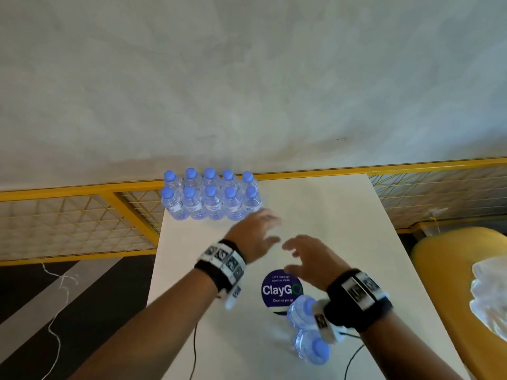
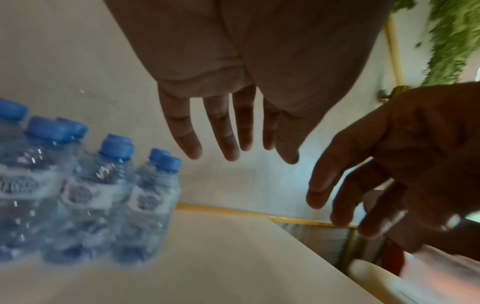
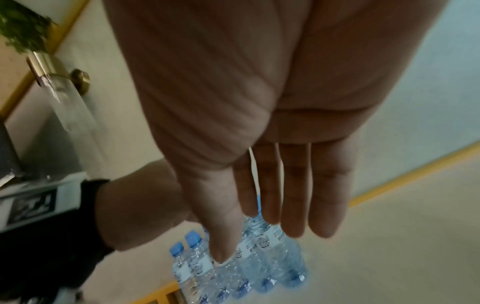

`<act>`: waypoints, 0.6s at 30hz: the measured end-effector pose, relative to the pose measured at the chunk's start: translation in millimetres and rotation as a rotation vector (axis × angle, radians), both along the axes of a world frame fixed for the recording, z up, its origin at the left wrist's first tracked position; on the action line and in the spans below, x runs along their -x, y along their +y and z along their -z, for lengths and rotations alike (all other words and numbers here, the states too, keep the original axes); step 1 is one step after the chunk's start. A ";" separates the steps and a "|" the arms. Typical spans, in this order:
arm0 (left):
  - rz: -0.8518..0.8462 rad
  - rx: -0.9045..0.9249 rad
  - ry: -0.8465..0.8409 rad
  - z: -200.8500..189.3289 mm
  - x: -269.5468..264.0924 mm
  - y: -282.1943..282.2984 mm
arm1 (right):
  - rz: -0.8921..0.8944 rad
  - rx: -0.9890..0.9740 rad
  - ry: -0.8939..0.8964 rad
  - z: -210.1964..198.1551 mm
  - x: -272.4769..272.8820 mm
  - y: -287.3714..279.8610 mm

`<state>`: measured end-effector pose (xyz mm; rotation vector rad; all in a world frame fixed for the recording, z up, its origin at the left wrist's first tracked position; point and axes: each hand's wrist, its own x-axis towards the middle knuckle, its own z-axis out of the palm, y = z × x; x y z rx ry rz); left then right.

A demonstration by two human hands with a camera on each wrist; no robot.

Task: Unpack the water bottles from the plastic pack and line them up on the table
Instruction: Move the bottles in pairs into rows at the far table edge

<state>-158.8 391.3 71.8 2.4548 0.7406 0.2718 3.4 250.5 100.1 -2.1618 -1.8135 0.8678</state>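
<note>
A white table (image 1: 343, 215) carries ten lined-up water bottles (image 1: 211, 198); nearer than them, two loose bottles (image 1: 307, 330) wait. Both hands, left (image 1: 255, 234) and right (image 1: 310, 259), hover spread, empty. The bottles look light, slippery; grasp mid-body.

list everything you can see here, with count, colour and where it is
clear plastic water bottles with blue caps, standing: ten, two rows of five, far left corner of the table
clear plastic water bottles with blue caps, near group: two, near edge of the table, below the right wrist
white rectangular table: one, centre
round dark blue ClayGo sticker: one, on the table, partly hidden by the right hand
yellow metal mesh railing: yellow, behind the table
yellow chair: one, right of the table
crumpled clear plastic wrap: one, on the chair
left hand: fingers spread, empty, above the table
right hand: fingers spread, empty, above the sticker
</note>
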 end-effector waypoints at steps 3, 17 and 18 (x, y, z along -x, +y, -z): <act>0.124 0.125 0.044 12.2 -1.1 -62.4 | 0.001 0.042 -0.007 -11.5 2.8 -58.5; 0.176 0.042 0.407 11.2 -28.4 -157.5 | -0.094 0.130 -0.250 8.0 49.1 -166.5; 0.179 0.022 0.419 9.9 -29.4 -157.4 | -0.075 0.119 -0.264 10.9 49.9 -167.2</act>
